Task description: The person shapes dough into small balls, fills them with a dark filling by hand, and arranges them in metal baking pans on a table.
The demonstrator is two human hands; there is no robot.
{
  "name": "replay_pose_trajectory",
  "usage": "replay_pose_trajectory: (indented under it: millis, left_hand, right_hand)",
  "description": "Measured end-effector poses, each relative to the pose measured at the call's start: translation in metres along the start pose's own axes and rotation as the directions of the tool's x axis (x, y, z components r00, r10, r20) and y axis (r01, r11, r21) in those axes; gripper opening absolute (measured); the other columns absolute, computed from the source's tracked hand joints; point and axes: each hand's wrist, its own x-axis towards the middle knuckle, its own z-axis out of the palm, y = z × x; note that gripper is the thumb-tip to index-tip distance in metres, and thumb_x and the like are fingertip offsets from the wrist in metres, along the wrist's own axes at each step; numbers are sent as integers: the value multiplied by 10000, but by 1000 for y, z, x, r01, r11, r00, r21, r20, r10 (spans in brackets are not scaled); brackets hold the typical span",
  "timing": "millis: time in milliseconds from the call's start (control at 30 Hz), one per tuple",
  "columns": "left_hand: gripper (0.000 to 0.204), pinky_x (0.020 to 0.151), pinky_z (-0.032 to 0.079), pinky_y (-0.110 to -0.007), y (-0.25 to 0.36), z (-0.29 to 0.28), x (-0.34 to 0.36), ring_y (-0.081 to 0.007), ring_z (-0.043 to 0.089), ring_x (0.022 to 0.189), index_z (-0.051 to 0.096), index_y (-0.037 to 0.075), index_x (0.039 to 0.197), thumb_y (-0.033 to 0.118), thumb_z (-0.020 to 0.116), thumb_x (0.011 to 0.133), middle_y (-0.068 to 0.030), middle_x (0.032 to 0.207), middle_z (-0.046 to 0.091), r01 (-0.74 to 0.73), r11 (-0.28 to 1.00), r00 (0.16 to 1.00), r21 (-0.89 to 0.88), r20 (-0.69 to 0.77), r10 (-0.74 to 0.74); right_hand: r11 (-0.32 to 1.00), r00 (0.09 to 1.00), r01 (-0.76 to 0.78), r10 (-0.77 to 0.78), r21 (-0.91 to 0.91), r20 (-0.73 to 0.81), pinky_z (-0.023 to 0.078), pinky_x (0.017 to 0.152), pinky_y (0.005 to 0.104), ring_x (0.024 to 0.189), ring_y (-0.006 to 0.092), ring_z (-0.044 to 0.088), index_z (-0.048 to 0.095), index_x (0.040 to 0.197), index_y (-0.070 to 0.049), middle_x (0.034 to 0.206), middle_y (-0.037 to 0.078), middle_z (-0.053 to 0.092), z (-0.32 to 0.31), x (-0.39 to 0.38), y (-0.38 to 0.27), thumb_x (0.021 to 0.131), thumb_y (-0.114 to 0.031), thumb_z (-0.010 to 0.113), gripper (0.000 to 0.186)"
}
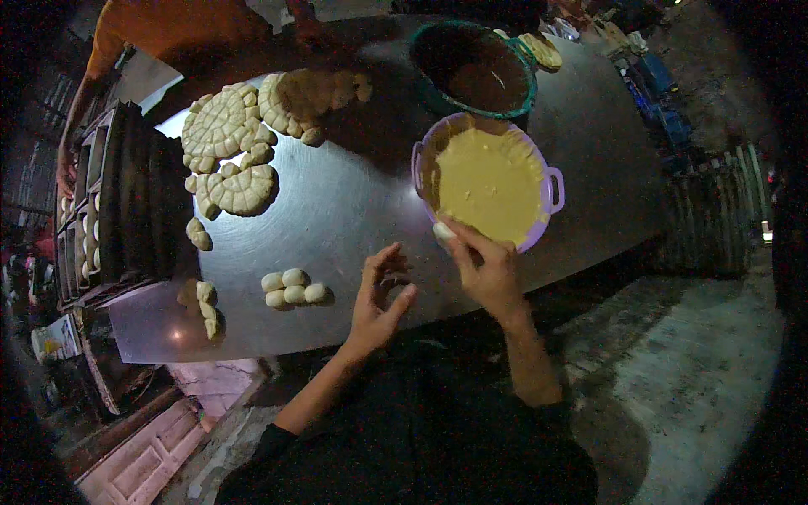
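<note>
My right hand is closed at the near rim of a purple two-handled basin. Between its fingertips is a small pale dough ball. Yellow batter-like stuff fills much of the basin. Over the table's near side, my left hand is open, thumb apart from loosely bent fingers, with nothing in it. To its left sits a small cluster of round dough balls. A twisted strip of dough lies further left.
Large scored dough rounds rest at the far left of the metal table. A green tub stands behind the basin. At the left is a rack of dark trays holding dough balls. A person in an orange top stands across the table.
</note>
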Motion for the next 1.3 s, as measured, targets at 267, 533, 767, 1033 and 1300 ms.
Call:
replay_pose_trajectory:
  millis: [267, 533, 767, 1033, 1300]
  left_hand:
    - [259, 917, 449, -279, 8, -63, 32, -137, 586, 1029, 580, 71, 1229, 129, 569, 976, -55, 1064, 626, 93, 990, 993, 106, 64, -100]
    - [394, 1031, 379, -316, 48, -104, 37, -154, 481, 1219, 561, 87, 1276, 362, 539, 995, -51, 1260, 553, 590, 617, 807, -520, 369, -461]
    - [395, 975, 433, -336, 103, -143, 15, -165, 535, 1119, 589, 46, 1165, 387, 576, 965, -34, 1178, 588, 374, 396, 814, -839, 91, -574]
    - [477, 1039, 412, -312, 114, -150, -30, -176, 443, 1283, 539, 21, 1342, 91, 679, 891, -53, 1432, 384, 64, 950, 987, -306, -122, -106]
    - [344, 895, 457, -262, 109, -86, -67, -117, 550, 1085, 598, 9, 1272, 180, 586, 974, -72, 1269, 579, -51, 978, 940, -201, -341, -22]
  right_hand:
    - [887, 915, -402, 400, -229, -58, 501, 768, 404, 856, 299, 661, 464, 1391, -85, 909, 186, 671, 33, 19, 18, 988, -116, 467, 404]
    - [419, 902, -170, 430, 892, -30, 493, 877, 314, 976, 157, 611, 449, 1367, -14, 1071, 102, 652, 96, 49, -99, 958, -90, 565, 432]
    - [533, 989, -143, 114, 834, 96, 510, 894, 324, 1092, 215, 592, 499, 1304, 27, 1229, 122, 590, 123, 61, -95, 946, -183, 627, 434]
    - [863, 846, 486, -504, 137, 174, 475, 990, 432, 1218, 404, 538, 606, 1177, 10, 1276, 230, 549, 111, 80, -140, 824, 14, 621, 353]
    - [654, 652, 755, -737, -56, 181, 420, 946, 419, 1166, 233, 571, 698, 1046, -135, 1198, 25, 652, 66, 37, -137, 785, -189, 724, 268]
